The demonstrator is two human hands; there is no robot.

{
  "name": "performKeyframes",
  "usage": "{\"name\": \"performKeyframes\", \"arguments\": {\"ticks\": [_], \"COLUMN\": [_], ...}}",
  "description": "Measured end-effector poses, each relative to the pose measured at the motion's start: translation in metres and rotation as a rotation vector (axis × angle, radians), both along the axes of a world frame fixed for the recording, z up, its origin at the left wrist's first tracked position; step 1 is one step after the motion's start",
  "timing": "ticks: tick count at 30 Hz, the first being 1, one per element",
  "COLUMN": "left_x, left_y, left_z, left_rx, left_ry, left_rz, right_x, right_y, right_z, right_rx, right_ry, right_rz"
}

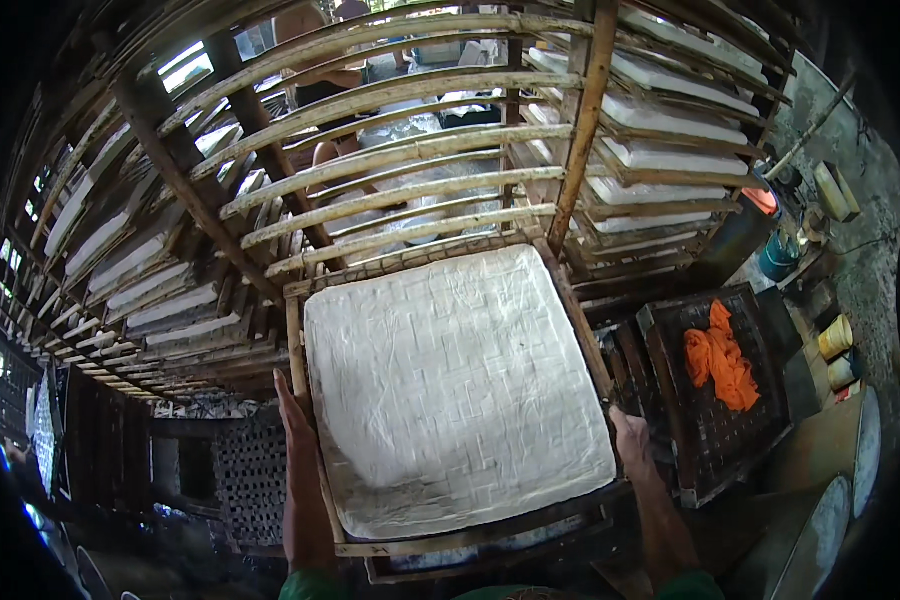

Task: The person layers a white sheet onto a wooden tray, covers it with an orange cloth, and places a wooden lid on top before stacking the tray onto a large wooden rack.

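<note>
One white slab on its frame between two hands, with many slabs already on the racks.
The right hand (630,440) grasps the side of the wooden frame (420,547); the left hand (295,450) lies straight along the other side, and I cannot tell if it grips. The white slab (460,390) lies on this frame, before the bamboo rack (400,150); it seems not yet shelved. I count at least five shelved slabs (660,155) at right, more at left, and one orange cloth (720,360).
</note>
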State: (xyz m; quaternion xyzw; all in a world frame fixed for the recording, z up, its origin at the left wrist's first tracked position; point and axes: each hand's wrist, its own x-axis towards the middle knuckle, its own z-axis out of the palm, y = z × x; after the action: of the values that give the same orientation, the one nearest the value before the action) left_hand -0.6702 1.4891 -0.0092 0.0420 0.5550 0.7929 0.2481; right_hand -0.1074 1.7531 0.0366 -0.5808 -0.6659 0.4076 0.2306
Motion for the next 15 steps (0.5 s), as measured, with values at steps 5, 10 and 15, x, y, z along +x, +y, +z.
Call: {"name": "performKeyframes", "arguments": {"ticks": [5, 10, 15], "left_x": [-0.077, -0.095, 0.071], "left_y": [0.055, 0.007, -0.089], "left_z": [-0.025, -0.057, -0.036], "left_rx": [-0.083, -0.011, -0.038], "left_ry": [0.29, 0.127, -0.149], "left_rz": [0.111, -0.245, -0.229], "right_x": [-0.067, -0.125, -0.125], "right_y": [0.044, 0.116, 0.154], "right_z": [0.009, 0.016, 0.029], "right_rx": [-0.025, -0.066, -0.106], "right_ry": [-0.083, -0.159, -0.152], "right_rz": [0.047, 0.122, 0.205]}}
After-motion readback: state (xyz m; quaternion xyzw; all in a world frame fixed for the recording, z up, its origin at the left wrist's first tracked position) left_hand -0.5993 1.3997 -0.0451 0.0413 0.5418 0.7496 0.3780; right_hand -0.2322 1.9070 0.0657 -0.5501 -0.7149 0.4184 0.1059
